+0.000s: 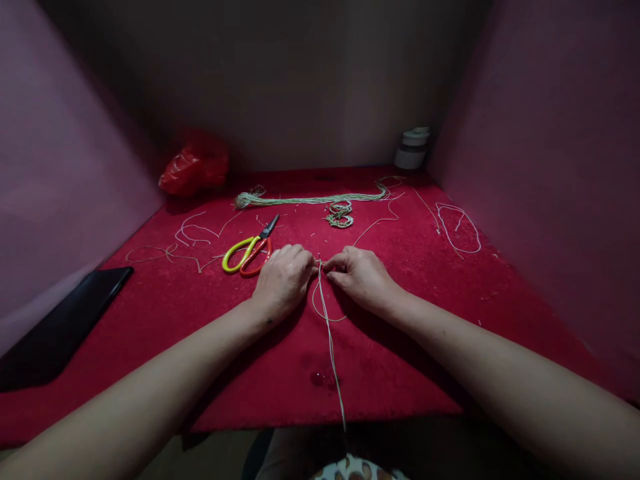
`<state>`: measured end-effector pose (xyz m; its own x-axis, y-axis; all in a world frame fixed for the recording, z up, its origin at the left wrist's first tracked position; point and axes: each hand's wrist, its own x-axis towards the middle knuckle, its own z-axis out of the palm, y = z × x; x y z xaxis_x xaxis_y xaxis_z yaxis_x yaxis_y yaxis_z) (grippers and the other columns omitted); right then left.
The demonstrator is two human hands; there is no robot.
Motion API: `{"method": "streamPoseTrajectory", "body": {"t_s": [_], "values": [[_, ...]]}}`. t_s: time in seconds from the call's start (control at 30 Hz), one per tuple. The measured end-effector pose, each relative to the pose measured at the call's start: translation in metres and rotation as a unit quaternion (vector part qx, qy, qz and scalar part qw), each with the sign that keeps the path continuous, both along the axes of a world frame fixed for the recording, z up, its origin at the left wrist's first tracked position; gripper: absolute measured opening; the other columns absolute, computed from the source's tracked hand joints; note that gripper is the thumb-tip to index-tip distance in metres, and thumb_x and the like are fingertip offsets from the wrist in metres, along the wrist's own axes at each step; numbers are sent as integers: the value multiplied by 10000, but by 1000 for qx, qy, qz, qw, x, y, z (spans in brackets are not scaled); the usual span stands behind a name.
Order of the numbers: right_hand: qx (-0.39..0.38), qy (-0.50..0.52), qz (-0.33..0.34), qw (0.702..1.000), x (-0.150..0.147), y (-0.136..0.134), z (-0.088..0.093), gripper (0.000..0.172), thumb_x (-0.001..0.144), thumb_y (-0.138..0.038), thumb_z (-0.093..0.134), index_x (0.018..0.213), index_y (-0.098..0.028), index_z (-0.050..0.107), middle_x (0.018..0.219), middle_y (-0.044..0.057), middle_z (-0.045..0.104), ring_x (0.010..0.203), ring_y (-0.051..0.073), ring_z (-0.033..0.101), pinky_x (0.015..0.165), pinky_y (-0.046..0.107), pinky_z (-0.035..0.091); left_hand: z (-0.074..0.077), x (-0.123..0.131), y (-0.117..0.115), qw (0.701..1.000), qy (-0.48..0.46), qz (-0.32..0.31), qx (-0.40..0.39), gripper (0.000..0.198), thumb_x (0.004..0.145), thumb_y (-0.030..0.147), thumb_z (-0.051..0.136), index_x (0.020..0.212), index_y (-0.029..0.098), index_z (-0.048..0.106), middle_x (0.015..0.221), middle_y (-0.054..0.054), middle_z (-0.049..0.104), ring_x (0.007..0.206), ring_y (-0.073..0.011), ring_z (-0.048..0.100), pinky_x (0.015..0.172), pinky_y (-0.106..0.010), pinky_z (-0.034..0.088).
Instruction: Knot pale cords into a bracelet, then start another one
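Observation:
My left hand (pixel 286 280) and my right hand (pixel 361 277) face each other over the middle of the red cloth. Between them runs a pale cord (pixel 329 327), stretched from the fingertips down past the table's front edge. A thin loop of cord curves below the right hand. Both hands have their fingers pinched on cord at the top of the strands, where a small knot seems to sit; its detail is too small to tell. Scissors (pixel 256 250) with one yellow and one red handle lie just left of my left hand, blades pointing away.
Behind the hands lies a long bundle of pale green cord (pixel 315 199), with braided cord rings (pixel 341 215) before it. Loose cord (pixel 459 228) lies right. A red plastic bag (pixel 195 165), a white jar (pixel 413 148) and a black flat case (pixel 65 323) stand near the side walls.

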<state>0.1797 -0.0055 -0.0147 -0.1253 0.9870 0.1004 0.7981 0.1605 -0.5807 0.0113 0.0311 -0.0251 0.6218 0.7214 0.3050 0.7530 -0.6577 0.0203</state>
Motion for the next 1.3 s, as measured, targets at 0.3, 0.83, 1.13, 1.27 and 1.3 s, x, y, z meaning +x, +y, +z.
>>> {"method": "streamPoseTrajectory", "body": {"t_s": [0.3, 0.83, 1.13, 1.27, 1.3], "values": [[-14, -1, -5, 1000, -6, 4, 4, 213, 788, -230, 565, 900, -248, 745, 823, 55, 690, 797, 171, 600, 721, 254, 410, 0, 1, 0, 1000, -12, -2, -16, 210, 889, 314, 484, 807, 143, 575, 818, -62, 597, 782, -196, 504, 697, -308, 341], [13, 21, -23, 999, -4, 11, -2, 121, 727, -166, 509, 682, -163, 621, 697, 52, 641, 638, 135, 546, 575, 234, 348, 8, -6, 0, 993, -84, -50, -58, 110, 859, 236, 527, 881, 153, 595, 866, -54, 571, 827, -178, 484, 742, -308, 362], [-15, 152, -124, 980, 24, 22, 12, 106, 698, -117, 522, 611, -150, 571, 594, 9, 560, 556, 107, 488, 551, 228, 349, 26, -6, -20, 970, 10, -225, -92, 214, 902, 220, 452, 888, 209, 666, 811, -47, 534, 779, -149, 429, 720, -292, 345], [-2, 241, -153, 958, 34, 23, 11, 88, 705, -158, 557, 620, -164, 536, 550, -10, 509, 494, 90, 439, 491, 220, 329, 28, -4, -22, 964, 63, -234, -110, 219, 910, 222, 437, 847, 193, 646, 814, -47, 517, 804, -159, 417, 711, -277, 343], [-2, 276, -158, 948, 37, 23, 11, 89, 713, -172, 563, 632, -168, 527, 530, -16, 492, 466, 83, 420, 468, 217, 317, 27, -4, -23, 964, 72, -231, -107, 225, 912, 222, 429, 816, 180, 628, 820, -49, 513, 799, -162, 411, 702, -276, 340]]}}
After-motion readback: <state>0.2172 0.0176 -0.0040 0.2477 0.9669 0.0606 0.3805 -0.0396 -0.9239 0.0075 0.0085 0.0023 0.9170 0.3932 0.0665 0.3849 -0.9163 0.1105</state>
